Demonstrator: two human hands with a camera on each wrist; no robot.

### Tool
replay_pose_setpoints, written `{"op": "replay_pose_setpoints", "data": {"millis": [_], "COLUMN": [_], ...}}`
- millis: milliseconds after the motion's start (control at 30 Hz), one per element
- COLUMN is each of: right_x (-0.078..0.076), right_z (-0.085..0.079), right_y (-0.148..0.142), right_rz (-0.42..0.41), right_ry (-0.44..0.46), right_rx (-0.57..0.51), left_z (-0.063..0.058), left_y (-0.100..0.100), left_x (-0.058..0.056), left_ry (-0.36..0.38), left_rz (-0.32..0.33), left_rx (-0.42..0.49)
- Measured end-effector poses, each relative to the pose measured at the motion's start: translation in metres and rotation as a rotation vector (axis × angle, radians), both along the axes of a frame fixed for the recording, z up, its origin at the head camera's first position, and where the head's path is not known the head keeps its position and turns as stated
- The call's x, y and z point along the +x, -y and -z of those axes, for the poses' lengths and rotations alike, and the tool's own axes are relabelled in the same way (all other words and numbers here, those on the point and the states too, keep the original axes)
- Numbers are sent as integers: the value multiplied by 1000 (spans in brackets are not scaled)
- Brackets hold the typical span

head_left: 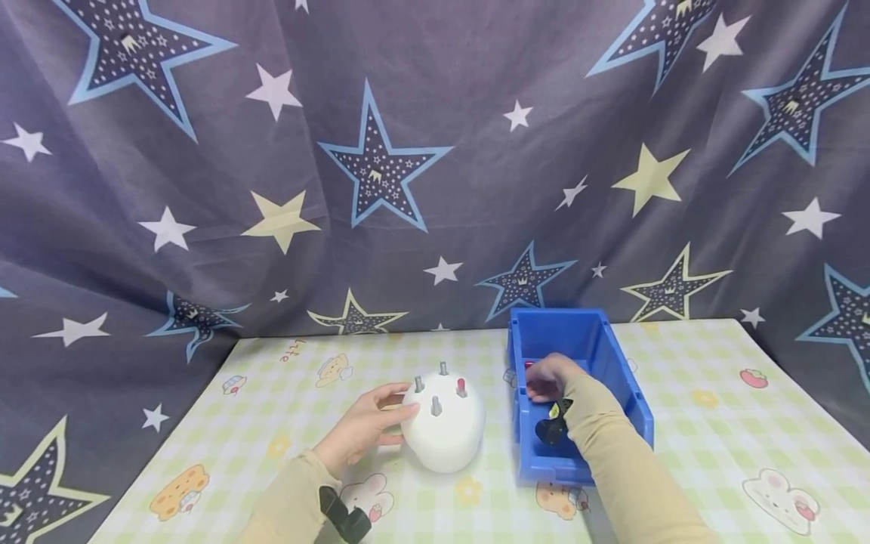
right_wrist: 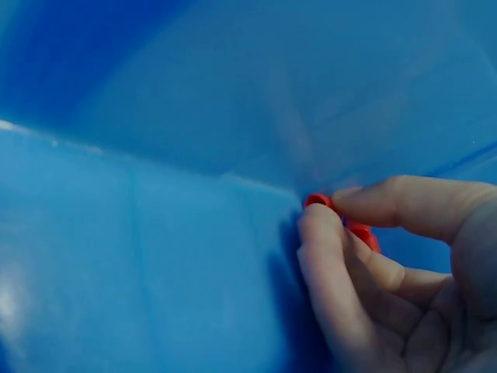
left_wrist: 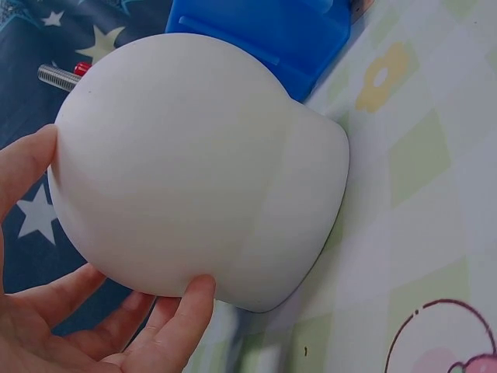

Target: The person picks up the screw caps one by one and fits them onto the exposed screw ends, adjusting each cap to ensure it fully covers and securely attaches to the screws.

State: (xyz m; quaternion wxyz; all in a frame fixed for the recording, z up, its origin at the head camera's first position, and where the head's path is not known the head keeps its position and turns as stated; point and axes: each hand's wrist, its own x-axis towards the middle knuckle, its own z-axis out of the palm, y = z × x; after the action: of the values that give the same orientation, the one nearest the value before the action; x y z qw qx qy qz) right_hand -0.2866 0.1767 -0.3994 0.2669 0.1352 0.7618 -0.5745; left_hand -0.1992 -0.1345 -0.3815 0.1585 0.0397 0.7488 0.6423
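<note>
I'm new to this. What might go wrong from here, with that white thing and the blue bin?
The left hand touches the white rounded object from one side, so a nudge could shift it. The right hand pinches a small red piece between fingertips; it might slip back into the blue bin.

In the head view, the right grip (head_left: 552, 375) mostly hides the red pieces (head_left: 529, 365) beneath it, and the sleeve (head_left: 628, 461) behind it covers part of the blue bin (head_left: 553, 471). In the right wrist view, that grip partly covers a red cap (right_wrist: 317, 200); the bin wall beside it looks blurred. The left wrist view cuts off the left grip (head_left: 367, 423), and the white dome (left_wrist: 194, 171) touching that grip conceals some studs (head_left: 436, 407).
</note>
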Motion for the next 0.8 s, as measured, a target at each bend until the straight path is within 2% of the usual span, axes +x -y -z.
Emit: {"op": "replay_pose_setpoints", "data": {"millis": [233,533,800], "right_x": [-2,-4,-3], "right_z": [1,4,-2], "right_y": [3,2,-3], "right_rz": [7,17,24], "right_ry": [-21,-59,-12], "right_rx": [61,89,31], "left_z": [2,1,0], "left_y": [0,1,1], "left_x": [-1,0,0], "left_ry": [-1,4,-23], "left_rz": [-7,-3,31], "left_rx": [-7,5,16]}}
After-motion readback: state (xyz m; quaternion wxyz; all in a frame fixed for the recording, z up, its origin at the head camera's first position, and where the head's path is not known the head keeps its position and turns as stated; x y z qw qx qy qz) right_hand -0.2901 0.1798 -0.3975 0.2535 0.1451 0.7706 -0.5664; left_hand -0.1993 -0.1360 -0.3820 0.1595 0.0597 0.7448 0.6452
